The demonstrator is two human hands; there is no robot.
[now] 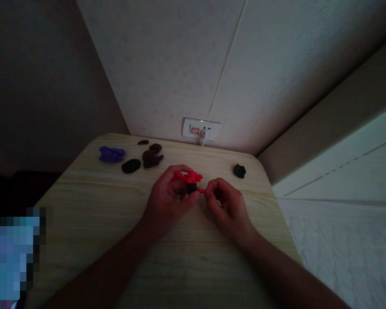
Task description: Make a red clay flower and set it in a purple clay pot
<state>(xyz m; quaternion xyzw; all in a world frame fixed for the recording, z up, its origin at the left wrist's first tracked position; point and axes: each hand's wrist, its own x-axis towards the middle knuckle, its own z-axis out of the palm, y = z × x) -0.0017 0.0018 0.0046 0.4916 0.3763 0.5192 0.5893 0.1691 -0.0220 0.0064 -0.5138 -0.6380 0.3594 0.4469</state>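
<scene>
Over the middle of a light wooden table (180,266), my left hand (169,195) grips a small red and black clay figure (193,177) between thumb and fingers. Its upper part is red and lumpy, with a black band below. Close on the right, my right hand (223,206) pinches a small red clay piece (202,190) between thumb and forefinger. The red piece reaches toward the lower side of the figure; whether it is joined to it I cannot tell. My fingers hide part of the figure.
Toward the table's back left lie purple clay (111,154), a flat black clay lump (131,166), several brown clay lumps (152,156) and a small brown piece (143,142). A ragged black lump (239,171) is at the back right. Behind, a wall socket (201,128) holds a plug.
</scene>
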